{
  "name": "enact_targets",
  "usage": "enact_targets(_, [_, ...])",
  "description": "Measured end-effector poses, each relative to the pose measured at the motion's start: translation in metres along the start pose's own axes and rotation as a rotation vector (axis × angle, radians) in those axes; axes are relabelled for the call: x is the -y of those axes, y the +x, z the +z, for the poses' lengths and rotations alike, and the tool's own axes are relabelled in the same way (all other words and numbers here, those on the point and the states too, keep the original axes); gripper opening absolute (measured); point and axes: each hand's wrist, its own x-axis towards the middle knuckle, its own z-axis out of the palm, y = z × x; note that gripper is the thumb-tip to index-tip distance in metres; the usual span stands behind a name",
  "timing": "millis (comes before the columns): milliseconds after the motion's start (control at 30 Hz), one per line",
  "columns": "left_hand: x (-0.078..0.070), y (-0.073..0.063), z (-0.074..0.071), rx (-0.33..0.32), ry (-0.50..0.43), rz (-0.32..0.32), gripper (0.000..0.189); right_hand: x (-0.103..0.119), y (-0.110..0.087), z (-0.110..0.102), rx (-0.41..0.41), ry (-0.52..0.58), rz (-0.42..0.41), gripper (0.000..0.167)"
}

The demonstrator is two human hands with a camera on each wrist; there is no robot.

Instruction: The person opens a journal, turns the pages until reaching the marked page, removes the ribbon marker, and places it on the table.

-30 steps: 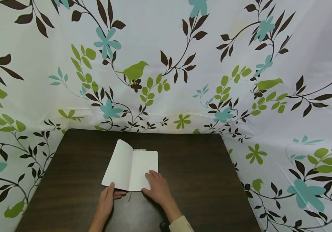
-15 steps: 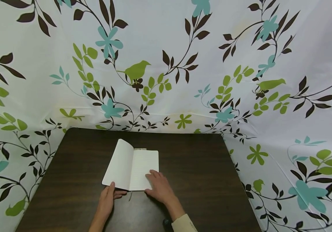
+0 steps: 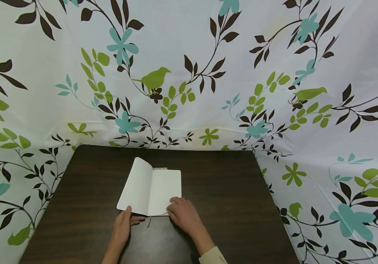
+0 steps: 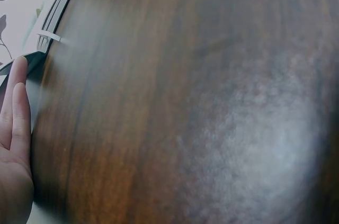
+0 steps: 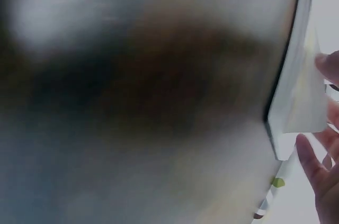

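Observation:
A notebook with blank white pages lies open on the dark table, its left side raised at a slant. My left hand holds the lower left edge, thumb on top and fingers extended underneath. From the left wrist view, those fingers run along below the cover. At the lower right corner, my right hand pinches a page. The right wrist view has that page lifted off the ones beneath, between thumb and fingers. A thin ribbon bookmark sticks out at the bottom of the spine.
The dark wood-grain table extends around the notebook on all sides. Behind and beside it hangs a white curtain printed with leaves, flowers and birds. A beige sleeve covers the right forearm.
My right hand has slid slightly right and down at the page's lower corner, its fingers drawing together, and the page edge there now lifts. The left hand stays in place.

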Motion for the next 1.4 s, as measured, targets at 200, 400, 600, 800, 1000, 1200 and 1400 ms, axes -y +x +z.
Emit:
enact_targets(200, [0.0,0.0,0.001,-0.01,-0.013,-0.008,0.055,-0.002,-0.006,0.0,-0.057,-0.015,0.034,0.019])
enact_targets(400, [0.0,0.001,0.002,-0.008,-0.024,-0.026,0.055,-0.004,-0.006,0.001,-0.145,0.047,0.157,0.054])
enact_targets(600, [0.0,0.003,0.005,-0.003,-0.025,0.013,0.052,-0.002,0.002,0.004,-0.227,0.399,0.348,0.089])
enact_targets(800, [-0.002,0.003,0.007,0.004,-0.029,0.02,0.053,0.005,0.008,0.005,-0.219,0.912,0.508,0.096])
enact_targets(1000, [-0.003,0.005,0.009,0.009,-0.029,-0.004,0.055,0.018,0.015,0.006,-0.095,0.973,0.436,0.055])
enact_targets(1200, [-0.004,0.003,0.006,-0.005,0.002,-0.024,0.058,0.035,0.02,0.002,0.033,0.864,0.328,0.054])
enact_targets(1400, [-0.005,0.0,0.002,-0.013,0.044,-0.074,0.06,0.045,0.021,0.006,0.107,0.698,0.204,0.06])
